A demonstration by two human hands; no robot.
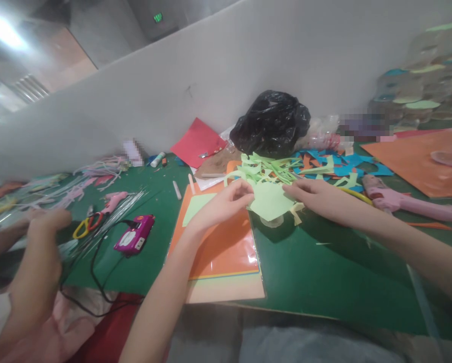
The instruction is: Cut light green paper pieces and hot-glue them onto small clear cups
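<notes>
While holding the pale green paper [272, 202] above the desk [305, 277], near the green scraps [273, 170], with left hand [236, 197] and right hand [309, 194] seemingly pinched on opposite edges, press lightly and evenly to avoid creases.

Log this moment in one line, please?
left hand: holds pale green paper, left edge; right hand: holds right edge; nearby: black plastic bag, pink plastic glue gun

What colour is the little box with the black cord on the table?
The box is purplish pink, with a pale label; the head view shows it best.
</notes>
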